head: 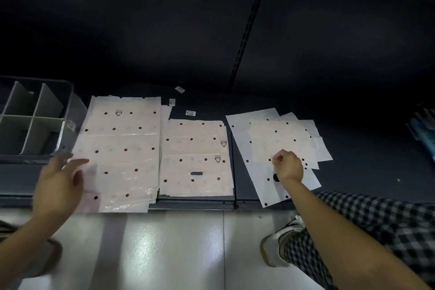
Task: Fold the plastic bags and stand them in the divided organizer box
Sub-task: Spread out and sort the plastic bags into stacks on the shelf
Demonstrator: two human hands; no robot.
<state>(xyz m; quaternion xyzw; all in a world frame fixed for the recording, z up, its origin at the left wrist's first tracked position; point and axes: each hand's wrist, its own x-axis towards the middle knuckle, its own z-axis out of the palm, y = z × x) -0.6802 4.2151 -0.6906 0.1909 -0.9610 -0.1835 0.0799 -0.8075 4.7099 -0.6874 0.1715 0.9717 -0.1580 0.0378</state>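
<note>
Three groups of white plastic bags with dark dots lie flat on a low dark shelf: a large left stack, a middle stack and a loose right pile. My right hand rests on the right pile, its fingers curled and pinching the edge of the top bag. Above the near left corner of the left stack, my left hand hovers blurred with straight fingers, holding nothing. The grey divided organizer box stands at the far left with its compartments showing no bags.
Small barcode labels lie on the shelf behind the middle stack. A dark back panel rises behind the shelf. Glossy floor runs in front, with my shoe and checked trouser leg at lower right. Blue items sit at the right edge.
</note>
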